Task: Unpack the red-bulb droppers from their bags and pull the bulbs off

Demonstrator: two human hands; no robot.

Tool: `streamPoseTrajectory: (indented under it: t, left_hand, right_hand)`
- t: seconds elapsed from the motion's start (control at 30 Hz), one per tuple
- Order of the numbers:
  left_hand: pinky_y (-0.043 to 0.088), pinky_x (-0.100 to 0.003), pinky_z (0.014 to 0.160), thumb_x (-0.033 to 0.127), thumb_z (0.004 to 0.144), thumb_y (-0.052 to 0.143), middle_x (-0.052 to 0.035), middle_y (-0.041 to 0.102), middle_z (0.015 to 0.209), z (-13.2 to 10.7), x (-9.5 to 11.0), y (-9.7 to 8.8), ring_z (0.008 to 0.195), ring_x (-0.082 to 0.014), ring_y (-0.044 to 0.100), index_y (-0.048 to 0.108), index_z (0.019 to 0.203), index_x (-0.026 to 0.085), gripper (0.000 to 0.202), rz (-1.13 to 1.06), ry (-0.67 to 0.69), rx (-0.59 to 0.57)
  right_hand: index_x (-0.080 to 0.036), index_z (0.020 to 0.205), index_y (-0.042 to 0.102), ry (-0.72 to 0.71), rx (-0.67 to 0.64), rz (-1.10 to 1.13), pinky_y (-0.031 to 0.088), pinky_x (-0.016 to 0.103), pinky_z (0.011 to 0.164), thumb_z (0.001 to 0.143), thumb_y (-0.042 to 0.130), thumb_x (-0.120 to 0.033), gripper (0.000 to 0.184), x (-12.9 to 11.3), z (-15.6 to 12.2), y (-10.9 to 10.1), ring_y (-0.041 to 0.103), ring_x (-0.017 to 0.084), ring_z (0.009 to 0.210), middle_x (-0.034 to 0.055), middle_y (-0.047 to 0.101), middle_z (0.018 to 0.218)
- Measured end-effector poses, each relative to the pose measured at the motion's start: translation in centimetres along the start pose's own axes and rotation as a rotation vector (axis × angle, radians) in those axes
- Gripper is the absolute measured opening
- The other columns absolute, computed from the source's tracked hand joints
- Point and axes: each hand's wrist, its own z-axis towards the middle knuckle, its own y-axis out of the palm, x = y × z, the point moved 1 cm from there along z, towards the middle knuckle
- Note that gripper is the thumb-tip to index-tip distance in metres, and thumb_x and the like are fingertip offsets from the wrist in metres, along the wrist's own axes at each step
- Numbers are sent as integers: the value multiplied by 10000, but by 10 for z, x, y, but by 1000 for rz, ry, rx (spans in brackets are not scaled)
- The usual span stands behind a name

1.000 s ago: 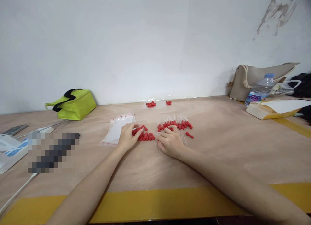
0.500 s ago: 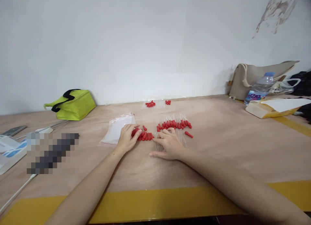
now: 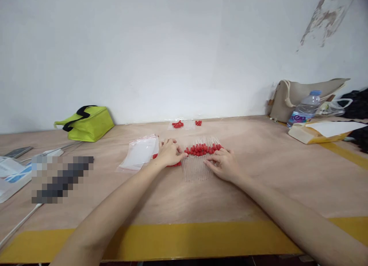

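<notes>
Rows of clear glass droppers (image 3: 197,170) lie side by side mid-table, their red rubber bulbs (image 3: 201,149) forming a band, with more clear tubes pointing toward the wall. At the left end of this band is my left hand (image 3: 171,153), fingers apart and thumb tip by the nearest bulbs. Loose red bulbs (image 3: 175,164) are partly covered by that hand. My right hand (image 3: 225,164) rests against the right end of the band, fingers bent and thumb apart over the tubes. Neither hand visibly grips anything. White zip bags (image 3: 139,153) lie left of my left hand.
More red bulbs (image 3: 177,124) lie on clear plastic near the wall. A lime-green bag (image 3: 92,124) stands at left, near a phone (image 3: 18,152) and cable. On the right are a beige bag (image 3: 304,91), a water bottle (image 3: 304,109) and a torn yellow-white packet (image 3: 324,132).
My left hand has moved right, over the loose bulbs to the band's left end. My right hand has shifted right, uncovering the tubes. The single bulb at right no longer shows.
</notes>
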Motion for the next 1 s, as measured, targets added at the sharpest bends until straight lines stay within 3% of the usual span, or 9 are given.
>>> streamPoseTrajectory:
  t: [0.1,0.23,0.43,0.5,0.57,0.67,0.73,0.87,1.0]
  left_hand:
    - [293,-493,863,547,679,568,-104,533,1031,12,7,11,1047,-319,424,665,631,220,344,4,-18,-75]
    - [300,-496,847,519,683,569,-100,556,1004,18,8,17,1020,-314,438,657,586,214,333,-16,-40,-64]
    - [331,-481,774,434,710,551,-89,588,870,-1,3,-5,936,-314,466,631,550,202,294,-53,-214,162]
    - [321,-467,790,398,716,561,-78,584,927,-19,2,-13,953,-294,467,625,603,203,235,-20,-131,277]
    - [299,-452,822,358,728,567,-74,581,977,-39,3,-16,975,-270,471,617,655,203,178,10,-11,364]
    - [274,-434,853,319,763,548,-61,605,971,-64,4,-10,964,-238,491,616,732,213,130,16,153,390]
    - [269,-428,863,305,772,544,-51,624,948,-72,4,-3,956,-229,503,616,780,222,110,3,232,396]
    - [277,-424,873,275,773,550,-37,640,931,-73,4,6,949,-215,515,611,824,228,93,-34,303,413]
    - [300,-427,867,266,771,553,-36,650,905,-71,5,7,920,-208,530,617,839,229,100,-53,319,417]
  right_hand:
    - [-226,693,662,-8,20,21,235,314,741,802,534,-327,196,0,-5,1,487,130,684,-2,596,644]
    - [-219,672,649,-27,42,40,234,324,769,795,544,-310,185,-1,-5,3,475,126,680,-8,591,636]
    - [-217,685,651,-35,59,63,280,330,780,804,528,-302,191,5,-8,8,490,123,676,-6,579,638]
    - [-226,806,659,-43,100,80,317,336,786,806,522,-302,156,7,-8,10,515,134,715,8,586,711]
    - [-224,1022,614,-66,166,93,364,349,797,797,529,-316,258,7,-8,11,534,166,822,51,587,884]
    - [-201,1257,447,-120,221,60,401,389,844,781,547,-376,517,3,-7,10,484,236,1028,127,477,1178]
    - [-213,1286,414,-183,195,7,379,418,893,780,548,-409,559,-2,-7,7,442,257,1099,130,428,1257]
    - [-249,1238,469,-320,97,-48,293,434,956,818,524,-364,438,-11,-8,5,467,214,1076,72,561,1147]
    - [-245,1158,540,-333,82,-43,259,427,941,835,517,-309,330,-16,-8,9,525,171,932,26,655,916]
